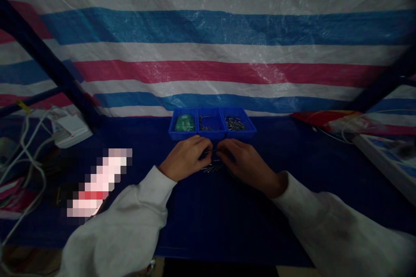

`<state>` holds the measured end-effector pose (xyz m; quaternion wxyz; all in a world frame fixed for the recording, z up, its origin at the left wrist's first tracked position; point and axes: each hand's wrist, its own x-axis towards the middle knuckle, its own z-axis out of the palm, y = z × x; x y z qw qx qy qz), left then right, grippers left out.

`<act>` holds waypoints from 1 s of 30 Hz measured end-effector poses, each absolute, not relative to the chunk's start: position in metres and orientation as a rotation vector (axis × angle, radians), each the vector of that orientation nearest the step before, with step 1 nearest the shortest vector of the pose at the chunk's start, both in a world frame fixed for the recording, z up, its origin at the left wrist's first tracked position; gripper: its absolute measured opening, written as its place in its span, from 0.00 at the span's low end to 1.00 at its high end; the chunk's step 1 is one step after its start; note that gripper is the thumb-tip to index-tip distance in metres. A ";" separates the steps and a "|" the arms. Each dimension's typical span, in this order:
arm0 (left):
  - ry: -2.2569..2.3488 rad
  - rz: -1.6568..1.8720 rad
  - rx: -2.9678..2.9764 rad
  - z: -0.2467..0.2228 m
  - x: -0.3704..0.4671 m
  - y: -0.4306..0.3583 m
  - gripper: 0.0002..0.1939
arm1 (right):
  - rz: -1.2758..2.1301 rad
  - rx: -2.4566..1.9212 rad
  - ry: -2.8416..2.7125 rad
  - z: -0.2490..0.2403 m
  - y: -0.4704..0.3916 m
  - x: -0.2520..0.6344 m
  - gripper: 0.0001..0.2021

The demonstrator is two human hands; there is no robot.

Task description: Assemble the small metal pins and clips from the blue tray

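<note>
My left hand (190, 158) and my right hand (248, 162) face each other just in front of three joined blue bins. A thin metal piece (209, 152) spans the small gap between their fingertips, and both hands are closed on it. Below the fingers, several slim metal pieces (212, 168) lie on the dark blue table (214, 225). The left bin (172, 127) holds a green bundle (185, 123). A few metal pieces sit in the middle bin (212, 122), and many fill the bottom of the right bin (250, 127).
White cables (24, 156) and a white box (71, 130) are at the left, near a pixelated bright object (100, 181). At the right are a red package (325, 119) and a pale tray-like box (386, 164). Striped sheeting (208, 28) hangs behind the table.
</note>
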<state>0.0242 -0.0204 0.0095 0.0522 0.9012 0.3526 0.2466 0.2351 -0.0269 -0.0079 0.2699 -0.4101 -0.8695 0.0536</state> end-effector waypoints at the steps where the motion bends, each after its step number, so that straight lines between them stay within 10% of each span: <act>1: 1.063 0.767 2.743 0.010 0.024 -0.021 0.03 | 0.149 -1.085 -2.369 -0.008 -0.027 0.235 0.05; 30: 1.035 1.076 2.552 0.002 0.030 -0.024 0.13 | 1.003 -0.995 -1.892 0.006 -0.031 0.229 0.10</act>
